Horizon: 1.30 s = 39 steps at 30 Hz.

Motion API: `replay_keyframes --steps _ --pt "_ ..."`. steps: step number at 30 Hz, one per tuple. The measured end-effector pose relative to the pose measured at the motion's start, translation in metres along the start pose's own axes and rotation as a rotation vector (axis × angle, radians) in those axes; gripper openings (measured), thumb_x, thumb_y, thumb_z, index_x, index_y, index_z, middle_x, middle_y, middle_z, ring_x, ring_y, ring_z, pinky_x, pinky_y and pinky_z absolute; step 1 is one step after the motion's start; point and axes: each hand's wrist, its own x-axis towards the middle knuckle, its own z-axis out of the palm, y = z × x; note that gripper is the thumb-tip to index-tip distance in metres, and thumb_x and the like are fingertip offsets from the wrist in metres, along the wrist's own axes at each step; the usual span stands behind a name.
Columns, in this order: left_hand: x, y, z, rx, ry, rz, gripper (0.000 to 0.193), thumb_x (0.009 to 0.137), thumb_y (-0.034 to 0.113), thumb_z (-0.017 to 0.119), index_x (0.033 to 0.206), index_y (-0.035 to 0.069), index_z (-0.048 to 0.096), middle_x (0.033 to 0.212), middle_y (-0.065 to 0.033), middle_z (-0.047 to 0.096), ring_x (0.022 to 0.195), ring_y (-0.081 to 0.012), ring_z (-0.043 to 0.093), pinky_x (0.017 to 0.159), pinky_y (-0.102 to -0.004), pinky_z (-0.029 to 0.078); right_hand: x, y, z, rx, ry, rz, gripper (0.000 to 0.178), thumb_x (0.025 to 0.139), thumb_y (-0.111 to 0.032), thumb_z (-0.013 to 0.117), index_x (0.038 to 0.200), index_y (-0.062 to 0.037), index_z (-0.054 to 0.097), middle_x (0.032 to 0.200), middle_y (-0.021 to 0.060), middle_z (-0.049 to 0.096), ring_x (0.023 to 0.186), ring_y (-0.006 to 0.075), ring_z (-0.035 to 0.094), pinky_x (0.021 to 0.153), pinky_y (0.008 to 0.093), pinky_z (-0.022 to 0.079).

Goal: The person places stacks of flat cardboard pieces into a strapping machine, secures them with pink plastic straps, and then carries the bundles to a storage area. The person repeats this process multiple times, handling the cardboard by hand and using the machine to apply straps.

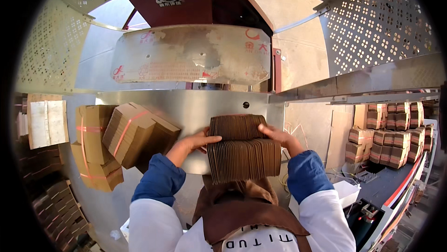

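Observation:
A thick stack of folded brown cardboard pieces [244, 161] is in front of my body, its many edges lined up in two rows with a groove between them. My left hand [192, 143] presses the stack's left side, thumb laid into the groove and fingers partly hidden behind the cardboard. On the opposite side, my right hand [281, 136] grips the upper row near its right corner, its thumb on top. The stack's near end overhangs the front of the metal worktable [195, 105], close to my brown apron [253, 217].
Cardboard bundles tied with pink strap [132, 128] lean together at the left of the worktable. A maroon machine [181, 0] with a scuffed metal plate [191, 56] stands ahead, flanked by perforated guards [372, 28]. More strapped bundles [391, 142] are piled at the right.

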Motion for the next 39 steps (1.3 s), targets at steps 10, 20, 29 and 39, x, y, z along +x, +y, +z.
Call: replay_keyframes --steps 10,20,29,39 --pt "-0.020 -0.007 0.004 -0.513 -0.217 0.281 0.068 0.088 0.033 0.067 0.143 0.007 0.036 0.133 -0.0100 0.053 0.122 -0.0225 0.051 0.095 -0.0380 0.047 -0.076 -0.011 0.062 -0.482 0.597 -0.502 0.059 0.102 -0.044 0.029 0.142 -0.0016 0.038 0.145 0.0180 0.041 0.134 0.0331 0.037 0.109 0.0409 0.028" --pt "0.025 -0.105 -0.039 -0.644 0.227 0.373 0.066 0.095 0.057 0.042 0.137 0.006 0.046 0.136 -0.0082 0.053 0.124 -0.0191 0.049 0.101 -0.0346 0.037 -0.062 -0.016 0.122 -0.967 0.885 -0.450 0.096 0.068 -0.040 0.081 0.143 -0.0047 0.033 0.151 0.0227 0.022 0.135 0.0399 0.030 0.108 0.0482 0.032" --pt "-0.003 -0.041 0.024 -0.857 0.248 0.347 0.064 0.100 0.051 0.036 0.145 0.007 0.031 0.143 -0.0102 0.041 0.129 -0.0225 0.043 0.106 -0.0350 0.037 -0.073 -0.015 0.108 -0.890 0.928 -0.592 0.095 0.063 -0.028 0.085 0.141 -0.0027 0.035 0.140 0.0222 0.038 0.120 0.0397 0.043 0.101 0.0446 0.039" --pt "0.053 -0.024 0.043 -0.748 0.154 0.276 0.050 0.099 0.046 0.042 0.132 0.008 0.049 0.126 -0.0059 0.057 0.112 -0.0183 0.057 0.094 -0.0335 0.048 -0.104 -0.001 0.051 -0.750 0.934 -0.540 0.089 0.070 -0.023 0.082 0.141 -0.0039 0.033 0.136 0.0238 0.042 0.121 0.0409 0.044 0.102 0.0445 0.039"
